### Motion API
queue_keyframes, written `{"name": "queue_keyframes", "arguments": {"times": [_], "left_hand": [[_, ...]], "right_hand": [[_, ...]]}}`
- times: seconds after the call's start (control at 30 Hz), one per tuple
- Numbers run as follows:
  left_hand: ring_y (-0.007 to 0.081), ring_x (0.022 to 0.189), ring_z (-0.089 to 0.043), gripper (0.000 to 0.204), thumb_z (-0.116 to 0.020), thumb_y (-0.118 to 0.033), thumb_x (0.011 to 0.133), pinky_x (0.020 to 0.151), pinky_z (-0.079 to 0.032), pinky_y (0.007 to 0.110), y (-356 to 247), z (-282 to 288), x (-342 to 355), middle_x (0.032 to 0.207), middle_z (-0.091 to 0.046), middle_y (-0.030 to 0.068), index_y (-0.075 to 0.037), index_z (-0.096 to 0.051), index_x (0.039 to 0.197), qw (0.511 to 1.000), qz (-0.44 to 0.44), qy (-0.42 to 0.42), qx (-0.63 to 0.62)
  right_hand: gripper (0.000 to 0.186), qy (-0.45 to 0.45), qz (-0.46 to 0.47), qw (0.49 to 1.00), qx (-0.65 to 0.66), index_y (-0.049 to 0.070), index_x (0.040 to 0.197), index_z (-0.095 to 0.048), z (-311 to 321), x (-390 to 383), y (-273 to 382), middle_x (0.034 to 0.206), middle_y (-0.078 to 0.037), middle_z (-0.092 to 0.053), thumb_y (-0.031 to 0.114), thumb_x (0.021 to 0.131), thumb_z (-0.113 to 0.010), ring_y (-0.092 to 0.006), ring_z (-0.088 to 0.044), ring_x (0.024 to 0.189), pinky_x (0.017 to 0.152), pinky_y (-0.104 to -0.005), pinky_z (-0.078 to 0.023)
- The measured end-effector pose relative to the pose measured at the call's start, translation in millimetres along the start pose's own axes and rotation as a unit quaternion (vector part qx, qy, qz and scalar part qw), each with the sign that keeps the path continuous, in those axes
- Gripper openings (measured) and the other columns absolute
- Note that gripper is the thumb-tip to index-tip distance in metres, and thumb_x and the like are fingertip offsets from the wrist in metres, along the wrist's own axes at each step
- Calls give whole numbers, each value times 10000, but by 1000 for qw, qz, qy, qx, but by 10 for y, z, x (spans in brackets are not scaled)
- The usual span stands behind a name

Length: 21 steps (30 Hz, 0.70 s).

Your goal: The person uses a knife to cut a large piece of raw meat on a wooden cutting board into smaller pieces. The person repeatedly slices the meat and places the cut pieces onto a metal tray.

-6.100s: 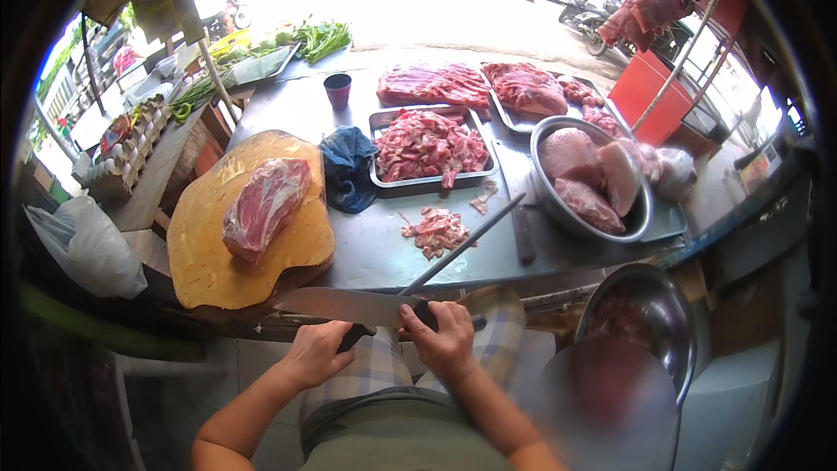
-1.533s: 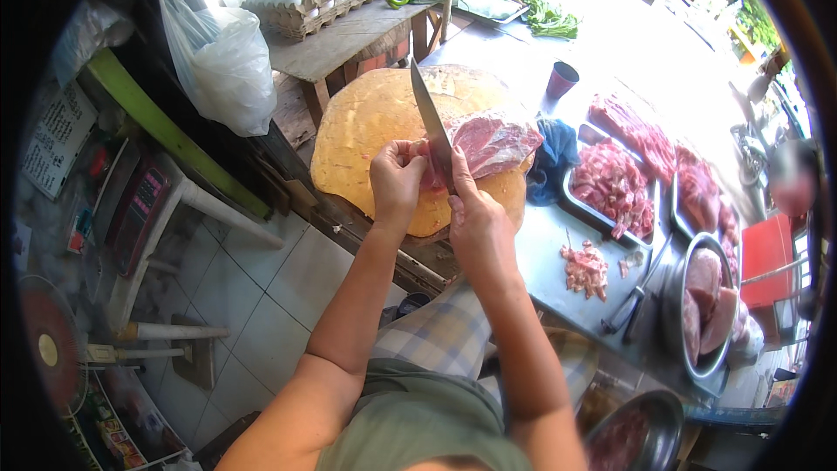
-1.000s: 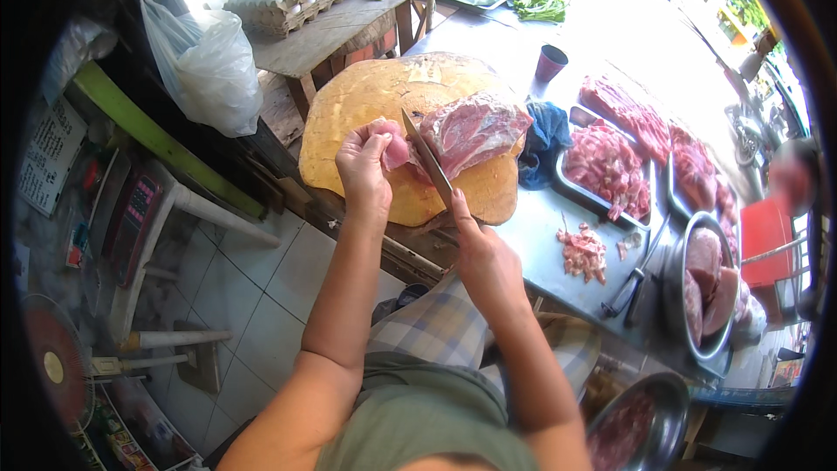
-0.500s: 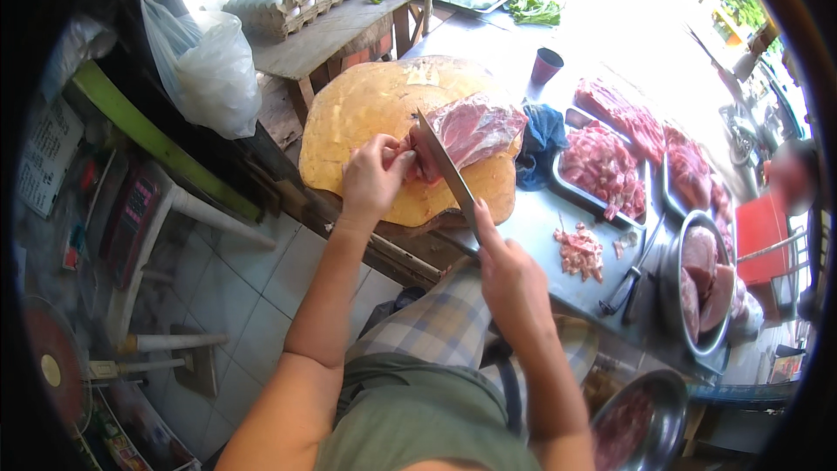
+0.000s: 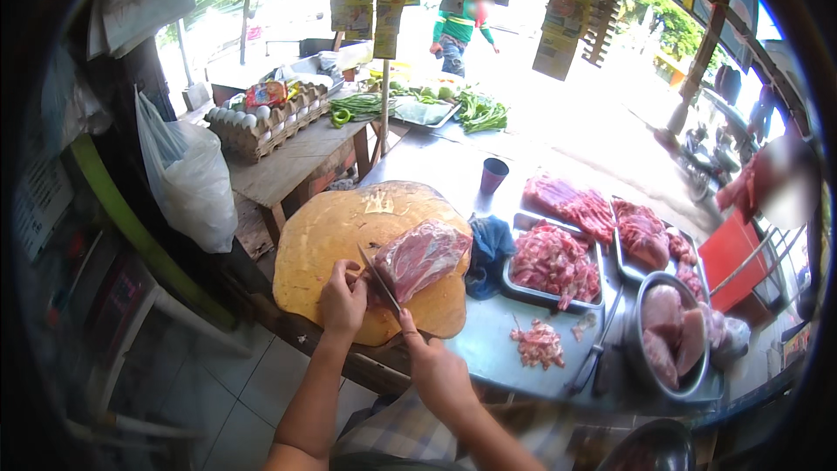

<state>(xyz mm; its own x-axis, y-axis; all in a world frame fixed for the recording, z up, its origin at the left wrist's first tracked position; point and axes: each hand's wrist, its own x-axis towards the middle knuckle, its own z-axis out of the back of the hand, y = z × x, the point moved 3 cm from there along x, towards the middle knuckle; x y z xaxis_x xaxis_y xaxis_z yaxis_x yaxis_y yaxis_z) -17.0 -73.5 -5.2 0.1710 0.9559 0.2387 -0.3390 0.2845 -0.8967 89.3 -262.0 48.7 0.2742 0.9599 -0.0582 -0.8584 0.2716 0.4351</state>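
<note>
Meat is what both hands work at, a thick block (image 5: 425, 257) lying at about three o'clock on the yellow wooden board (image 5: 327, 244). Nearest, at the block's six o'clock, the right hand (image 5: 440, 375) is closed around the handle of a long knife (image 5: 379, 277) whose tip points toward eleven o'clock. The index finger seems stretched toward the blade; if the grip is greasy, it could slide forward onto the edge. At the block's eight o'clock, the left hand (image 5: 343, 298) is curled narrow, fingertips just beside the blade. Whether they pinch any meat I cannot tell. This looks like the chief danger: a slip or a steep stroke could bring the edge into those fingers.

The block's moist surface could let it skid toward three o'clock under pressure, into the blue cloth (image 5: 490, 253) beside the board. At four o'clock, a sharpening steel (image 5: 597, 349) lies on the metal table, where a careless elbow might roll it off. Farther, between one and two o'clock, a dark cup (image 5: 493, 175) stands upright, a wide swing of the arm probably being needed to tip it.
</note>
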Motion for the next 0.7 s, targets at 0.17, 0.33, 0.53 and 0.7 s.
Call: {"name": "queue_keyframes", "arguments": {"times": [0.17, 0.33, 0.53, 0.7], "left_hand": [[340, 774, -725, 137, -679, -86, 933, 702, -544, 444, 9, -41, -4, 838, -721, 168, -19, -636, 1045, 999, -37, 3, 9], [362, 826, -729, 152, -668, -113, 932, 726, -547, 452, 12, -43, 10, 877, -724, 187, -13, -635, 1041, 998, -59, 8, 8], [337, 796, -726, 136, -684, -50, 887, 701, -541, 450, -8, -45, -24, 832, -717, 156, -22, -633, 1009, 997, -53, -13, 50], [288, 715, -701, 108, -696, -65, 896, 677, -533, 418, 33, -63, 6, 776, -698, 137, -1, -635, 959, 998, -36, 5, 48]], "right_hand": [[747, -21, -4, 1000, 18, 272, 1635, -325, 4, 122, 69, 932, -232, -660, 58, 939, -492, -421, -705, 788, 742, -497, -575], [739, -42, 26, 998, 25, 240, 1638, -318, -62, 430, 177, 961, -234, -677, 67, 943, -498, -406, -717, 815, 762, -483, -576], [774, 18, -16, 1000, -16, 259, 1654, -267, -75, 129, 74, 974, -247, -674, 80, 939, -503, -414, -724, 813, 723, -500, -587], [753, 6, -9, 999, -34, 227, 1654, -268, -124, 190, 146, 953, -246, -686, 89, 953, -507, -390, -731, 808, 721, -473, -601]]}}
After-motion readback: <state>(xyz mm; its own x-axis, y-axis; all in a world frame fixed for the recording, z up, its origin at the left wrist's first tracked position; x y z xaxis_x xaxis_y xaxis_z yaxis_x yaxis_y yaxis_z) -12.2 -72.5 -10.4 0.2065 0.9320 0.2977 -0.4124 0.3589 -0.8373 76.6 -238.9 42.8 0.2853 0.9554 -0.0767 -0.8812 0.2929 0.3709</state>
